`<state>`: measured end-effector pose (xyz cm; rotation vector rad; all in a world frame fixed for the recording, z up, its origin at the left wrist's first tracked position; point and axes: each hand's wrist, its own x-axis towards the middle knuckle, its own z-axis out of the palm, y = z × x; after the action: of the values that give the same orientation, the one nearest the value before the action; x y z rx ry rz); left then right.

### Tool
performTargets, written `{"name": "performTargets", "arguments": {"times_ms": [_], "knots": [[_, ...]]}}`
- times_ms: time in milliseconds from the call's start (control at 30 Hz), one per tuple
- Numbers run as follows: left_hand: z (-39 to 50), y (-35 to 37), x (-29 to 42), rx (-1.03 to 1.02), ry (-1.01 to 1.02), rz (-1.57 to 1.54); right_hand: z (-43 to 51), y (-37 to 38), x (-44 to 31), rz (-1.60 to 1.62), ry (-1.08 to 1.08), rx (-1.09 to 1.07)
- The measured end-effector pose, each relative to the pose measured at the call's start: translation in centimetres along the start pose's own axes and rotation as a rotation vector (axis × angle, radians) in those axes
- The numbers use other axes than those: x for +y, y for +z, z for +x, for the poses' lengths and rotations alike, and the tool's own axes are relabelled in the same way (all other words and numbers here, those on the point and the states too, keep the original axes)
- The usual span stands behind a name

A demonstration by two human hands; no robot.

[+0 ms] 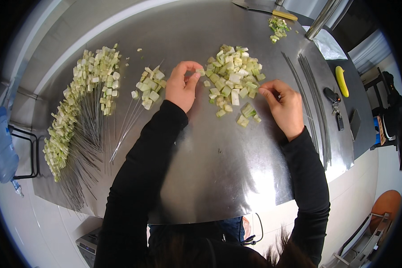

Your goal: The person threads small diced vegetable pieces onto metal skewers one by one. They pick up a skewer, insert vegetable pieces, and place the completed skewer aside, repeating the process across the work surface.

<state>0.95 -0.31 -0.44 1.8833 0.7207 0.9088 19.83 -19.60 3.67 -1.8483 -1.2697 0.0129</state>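
Observation:
My left hand [183, 85] pinches a small pale-green vegetable piece [200, 71] between thumb and fingertips. Just right of it lies a loose pile of cut pale-green vegetable pieces [234, 75] on the metal table. At the pile's right edge my right hand [283, 104] has thumb and forefinger together; whether something thin is between them cannot be told. Left of my left hand rest several skewered vegetable pieces [150, 85] on thin metal skewers [127, 129]. Farther left, a large curved row of filled skewers [65, 124] lies with the vegetable ends outward. Bare metal skewers [314, 104] lie right of my right hand.
A knife with a wooden handle [284, 14] lies at the far right edge, near small green scraps [279, 28]. Keys [336, 107] lie on the table's right side, with a yellow banana [342, 81] beyond. A metal post [323, 20] stands at the back right.

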Motion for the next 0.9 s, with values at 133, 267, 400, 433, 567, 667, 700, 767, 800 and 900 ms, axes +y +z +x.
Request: {"name": "performTargets", "arguments": {"times_ms": [133,267,400,433,567,667,700,767,800,900], "knots": [[0.57,-0.08,0.44,-0.061,-0.108,-0.238,-0.08,0.02,0.05,0.002,-0.020,-0.021],[0.70,-0.14,0.53,-0.084,-0.095,-0.285,-0.03,0.06,0.12,0.010,-0.026,-0.010],[0.69,-0.09,0.55,-0.084,-0.074,-0.290,-0.01,-0.07,-0.02,0.008,-0.034,-0.013],[0.68,-0.10,0.60,-0.085,-0.069,-0.285,-0.03,-0.10,-0.04,0.008,-0.033,-0.015],[0.52,-0.15,0.88,-0.093,-0.069,-0.250,0.00,-0.17,-0.03,-0.003,-0.025,-0.020],[0.44,-0.19,1.02,-0.093,-0.107,-0.211,0.03,-0.13,-0.07,-0.009,-0.024,-0.012],[0.44,-0.13,1.02,-0.084,-0.088,-0.236,0.02,-0.16,-0.11,-0.016,-0.025,-0.011],[0.43,0.10,0.96,-0.066,-0.049,-0.286,-0.01,-0.24,-0.20,-0.035,-0.021,-0.016],[0.40,0.19,0.90,-0.064,-0.054,-0.303,-0.02,-0.30,-0.24,-0.048,-0.016,-0.022],[0.37,0.32,0.70,-0.056,-0.024,-0.298,-0.02,-0.30,-0.29,-0.051,-0.019,-0.019]]}}
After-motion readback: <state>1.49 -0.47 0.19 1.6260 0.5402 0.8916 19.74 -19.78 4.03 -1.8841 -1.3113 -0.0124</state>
